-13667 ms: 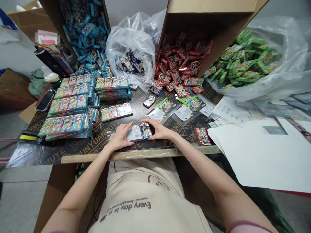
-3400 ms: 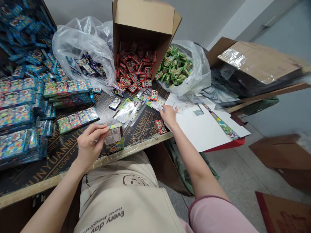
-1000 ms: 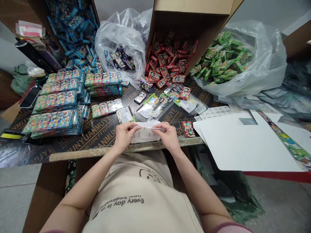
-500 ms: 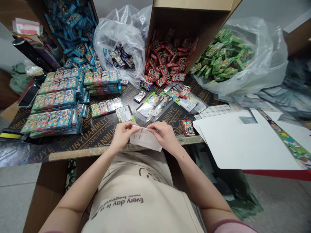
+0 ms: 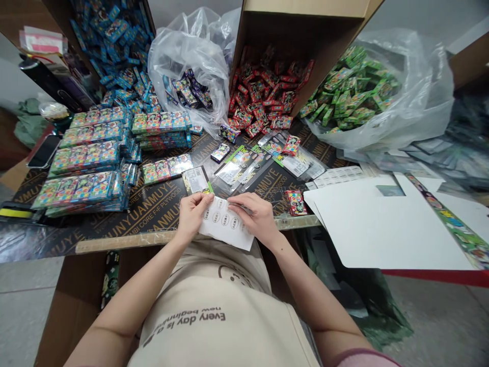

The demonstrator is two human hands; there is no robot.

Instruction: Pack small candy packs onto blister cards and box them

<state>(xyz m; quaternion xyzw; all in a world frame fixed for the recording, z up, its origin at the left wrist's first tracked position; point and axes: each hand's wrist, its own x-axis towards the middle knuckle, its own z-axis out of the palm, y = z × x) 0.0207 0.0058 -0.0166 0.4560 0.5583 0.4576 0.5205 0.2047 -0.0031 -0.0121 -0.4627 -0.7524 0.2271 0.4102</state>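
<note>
Moved since the frame half a second earlier: one white sheet (image 5: pixel 225 232), now turned so that its rows of oval marks face up; its lower edge hangs past the front edge of the table (image 5: pixel 156 206), above the cream apron (image 5: pixel 214 300).

Left hand (image 5: pixel 193 214): thumb and fingers pinched on the sheet's left side, near the top.

Right hand (image 5: pixel 255 214): fingers and thumb drawn narrow over the sheet's upper right; whether closed on paper or only touching cannot be told.

Adjacent: a flat, dark-bordered pack (image 5: pixel 196 180), just beyond the left hand; a red packet (image 5: pixel 295 202), right of the right hand.

Handling, as judged: very light, thin, limp, easily creased or torn; probably smooth-faced. Best hold: the plain margins, clear of the ovals.

Obscured: the sheet's underside and the parts beneath the fingers; lettering in the ovals, too small to read; clear sleeves (image 5: pixel 431 153) at far right, partly blurred.
</note>
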